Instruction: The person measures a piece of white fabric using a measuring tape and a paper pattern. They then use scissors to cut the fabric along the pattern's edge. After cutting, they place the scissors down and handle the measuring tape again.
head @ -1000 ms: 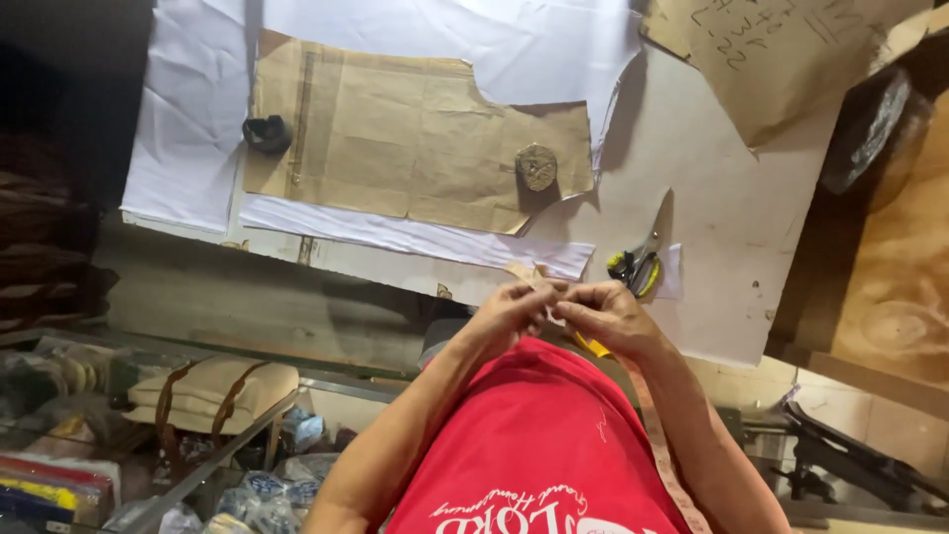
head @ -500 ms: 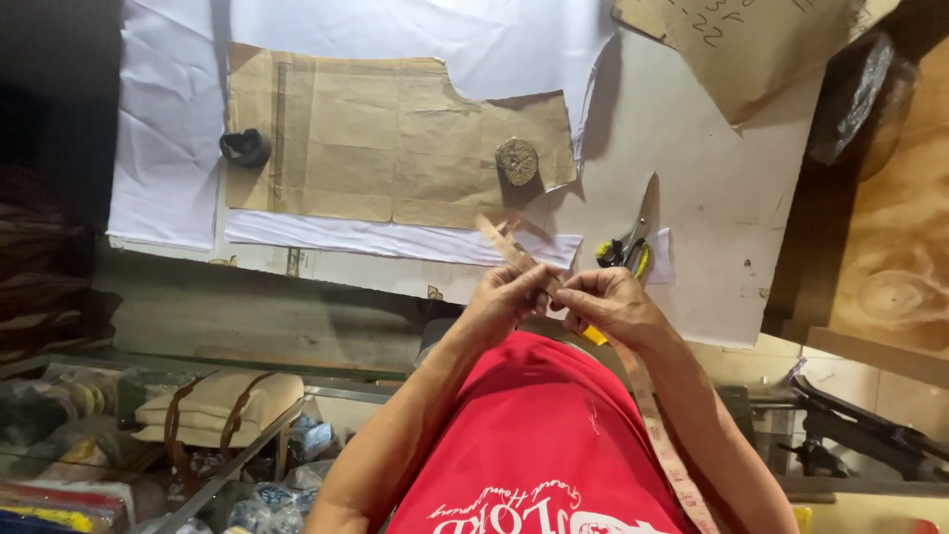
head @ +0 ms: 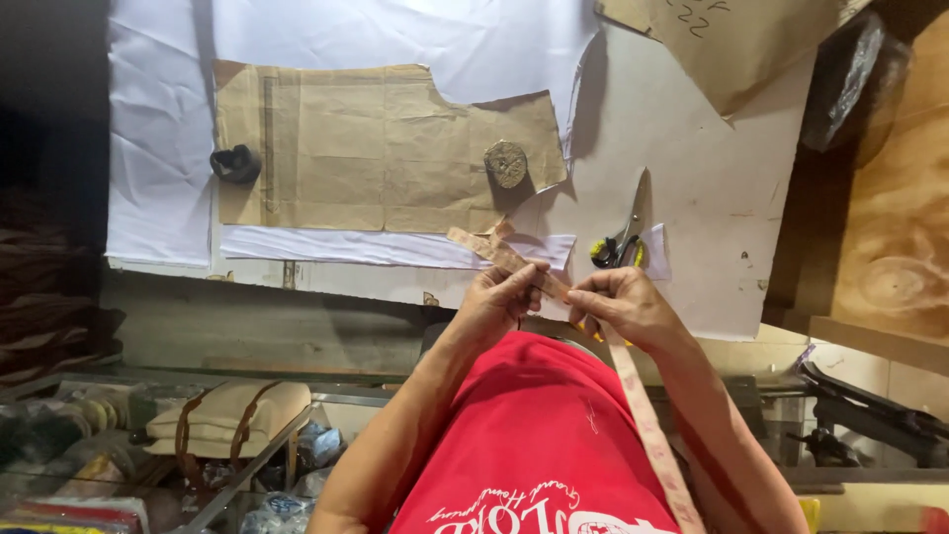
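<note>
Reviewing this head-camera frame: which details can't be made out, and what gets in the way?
- Head view: the tape measure markings are too small and blurred to read.
- Its lower end runs off the bottom edge.
- The fingertips of the left hand and right hand curl over the tape, hiding the grip.
- The scissors handles are partly hidden behind the right hand.
- The shelf clutter is dark and blurred.

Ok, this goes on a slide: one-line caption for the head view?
Both hands, left hand and right hand, pinch a measuring tape above a paper pattern.
</note>
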